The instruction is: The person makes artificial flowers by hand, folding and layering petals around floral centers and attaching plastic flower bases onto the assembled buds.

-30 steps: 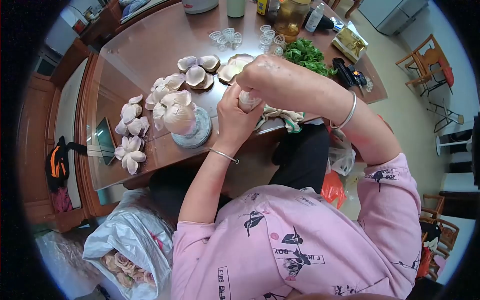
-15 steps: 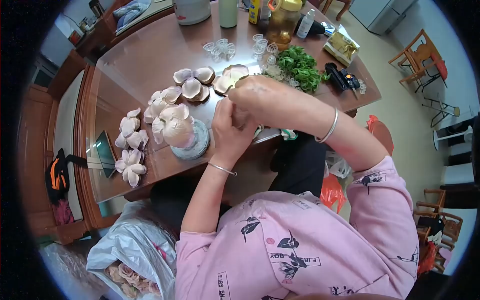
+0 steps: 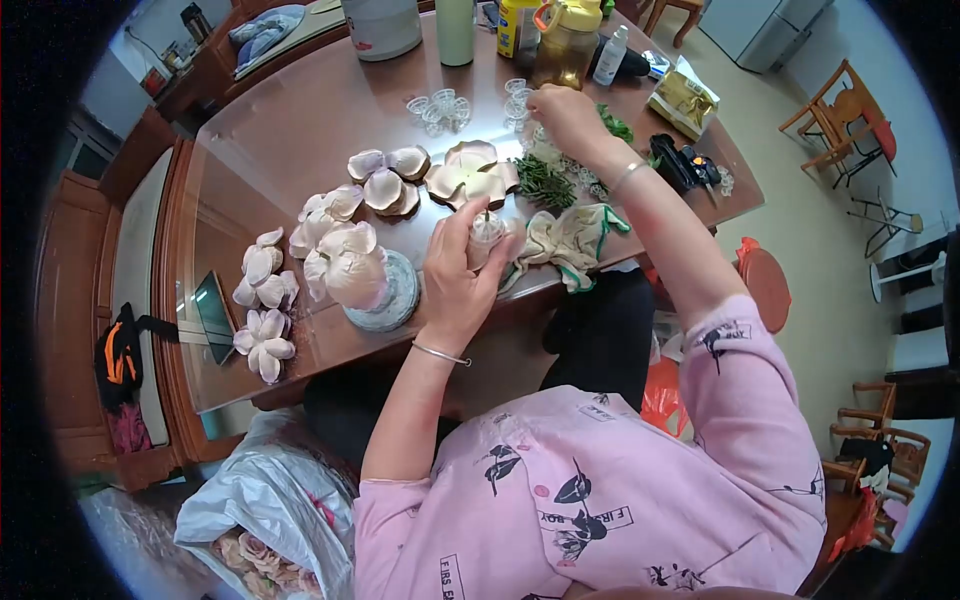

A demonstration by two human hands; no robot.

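Left-hand grip (image 3: pixel 460 275) clamps a flower bud (image 3: pixel 487 232); right hand (image 3: pixel 565 115), seemingly pinched, reaches among green leaves (image 3: pixel 545 180) beside gloves (image 3: pixel 575 240).

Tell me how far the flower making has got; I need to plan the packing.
Done: finished pale flowers lie along the table, with more in the bag. In hand: the left hand holds a small bud while the right hand reaches the green leaves. Left: loose petals lie unassembled.
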